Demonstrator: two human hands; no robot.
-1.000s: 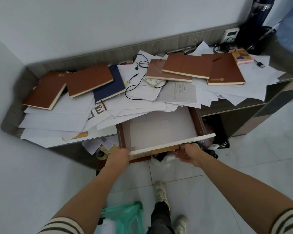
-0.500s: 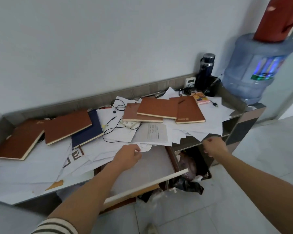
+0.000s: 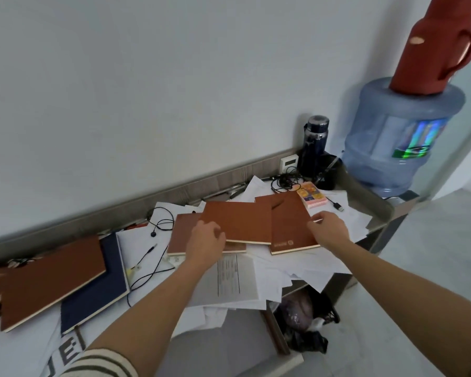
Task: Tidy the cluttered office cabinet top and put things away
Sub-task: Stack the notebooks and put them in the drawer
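Grey wood-grain cabinet top (image 3: 174, 192) is seen against a white wall, covered almost wholly by loose white paper sheets (image 3: 333, 263). Three flat brown leather-look notebooks are overlapped near its middle. The upper notebook (image 3: 239, 221) is laid across the lower notebook (image 3: 182, 236) on its left and across the right-hand notebook (image 3: 291, 227), whose cover is stamped with a small logo.

The left hand (image 3: 206, 244) is held at the lower left corner of the upper notebook with its fingers curled. Whether the cover is gripped cannot be told, since the fingertips are hidden by the back of the hand. The right hand (image 3: 328, 229) is placed at the right edge of the right-hand notebook, fingers loosely bent and nothing held.

Further left, a large brown notebook (image 3: 52, 278) is laid partly over a dark blue hardback notebook (image 3: 98, 287). A thin black earphone cable (image 3: 159, 227) is trailed over the sheets between the two groups. A small pink and yellow box (image 3: 312, 195) is set just behind the right-hand notebook, and a dark drinking bottle (image 3: 314, 145) is stood in the back right corner. Beside the cabinet, a red plastic thermos jug (image 3: 435, 50) is stood on a translucent blue water jug (image 3: 397, 137). Below the front edge, a pulled-out drawer (image 3: 276, 330) is partly overhung by the sheets.
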